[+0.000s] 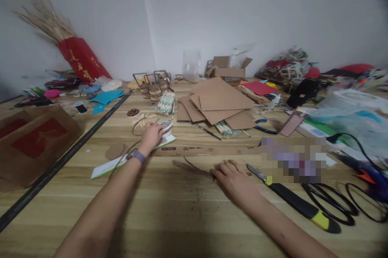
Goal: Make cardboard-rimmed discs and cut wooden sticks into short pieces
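Observation:
My left hand (pixel 152 134), a watch on its wrist, has its fingers closed on the edge of a white tape roll (pixel 167 127). Partly under that arm lies a white sheet with a green edge (pixel 104 168), and a brown cardboard disc (pixel 115 151) is to the left. Low on the table, my right hand (pixel 232 175) curls its fingers around the end of a thin ridged brown strip (pixel 192 167), slightly blurred. Beyond both hands stretches a long flat cardboard strip (pixel 209 151). A black and yellow utility knife (pixel 297 201) lies right of my right hand, blade out.
Stacked cardboard sheets (pixel 222 98) lie mid-table. Small stick-covered buckets (pixel 155 93) stand behind a bundle of sticks (pixel 165 103). Pliers (pixel 265 127), a phone (pixel 294 121) and a black cable (pixel 330 205) are at right. A paper bag (pixel 39 144) stands left.

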`<state>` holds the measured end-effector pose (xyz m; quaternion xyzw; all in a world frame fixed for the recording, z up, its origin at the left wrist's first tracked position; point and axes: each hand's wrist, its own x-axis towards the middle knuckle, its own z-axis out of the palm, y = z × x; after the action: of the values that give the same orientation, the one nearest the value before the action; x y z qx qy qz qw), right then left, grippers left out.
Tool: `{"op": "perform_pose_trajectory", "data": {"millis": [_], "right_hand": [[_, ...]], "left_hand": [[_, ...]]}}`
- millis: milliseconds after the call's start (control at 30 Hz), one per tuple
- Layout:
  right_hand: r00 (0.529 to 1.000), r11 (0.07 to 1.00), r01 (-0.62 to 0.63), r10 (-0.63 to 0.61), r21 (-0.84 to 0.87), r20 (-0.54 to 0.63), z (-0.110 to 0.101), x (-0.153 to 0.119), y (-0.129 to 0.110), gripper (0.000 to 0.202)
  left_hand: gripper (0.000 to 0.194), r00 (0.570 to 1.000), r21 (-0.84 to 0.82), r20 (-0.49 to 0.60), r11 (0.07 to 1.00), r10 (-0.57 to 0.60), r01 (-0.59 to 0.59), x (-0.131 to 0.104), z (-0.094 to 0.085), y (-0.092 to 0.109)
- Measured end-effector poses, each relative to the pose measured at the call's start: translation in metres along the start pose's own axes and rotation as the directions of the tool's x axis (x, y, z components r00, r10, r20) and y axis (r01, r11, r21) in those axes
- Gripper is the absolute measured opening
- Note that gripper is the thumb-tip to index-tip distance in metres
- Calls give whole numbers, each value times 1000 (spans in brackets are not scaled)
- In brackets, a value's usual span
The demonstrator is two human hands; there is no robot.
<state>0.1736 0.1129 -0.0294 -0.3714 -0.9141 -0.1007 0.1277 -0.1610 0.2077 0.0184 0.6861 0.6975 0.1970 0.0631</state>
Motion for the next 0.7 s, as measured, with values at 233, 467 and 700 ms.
{"op": "perform_pose_trajectory", "data": {"millis": [233, 467, 700], "right_hand": [[982, 878, -155, 187, 453, -27, -30, 20, 10, 25], [872, 130, -216, 472, 968, 131, -49, 40, 7, 54], [911, -380, -193, 272, 905, 309, -44, 29, -8, 50]], "left_hand": [[27, 998, -635, -20, 772, -65, 38, -40, -17, 41], [38, 952, -964, 255, 127, 167, 236, -123, 5, 108], [37, 936, -963, 241, -57, 258, 264, -128, 29, 101]]}}
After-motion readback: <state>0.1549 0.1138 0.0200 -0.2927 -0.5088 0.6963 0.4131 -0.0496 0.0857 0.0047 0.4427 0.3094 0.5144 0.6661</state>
